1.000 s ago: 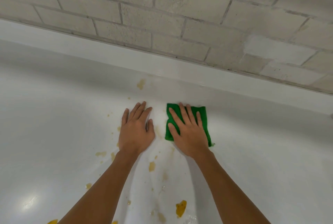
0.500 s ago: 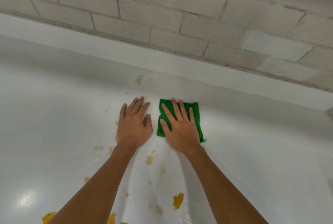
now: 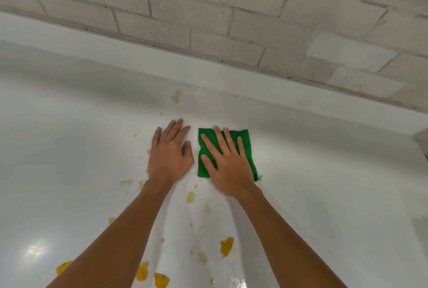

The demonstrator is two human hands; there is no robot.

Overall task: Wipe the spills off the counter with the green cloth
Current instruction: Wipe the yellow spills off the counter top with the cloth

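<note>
Pressing green cloth (image 3: 245, 141) flat, right hand (image 3: 228, 167) fingers straight, left hand (image 3: 170, 156) flat on counter (image 3: 69, 148).

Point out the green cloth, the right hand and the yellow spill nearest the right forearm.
green cloth (image 3: 245, 134): head view, its bare far right corner.
right hand (image 3: 228, 167): head view, back of the hand, flat on the cloth.
yellow spill (image 3: 227, 246): head view, middle of the blob.

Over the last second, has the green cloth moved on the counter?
Yes. The green cloth has slid slightly left, toward the farthest yellowish stain.
</note>
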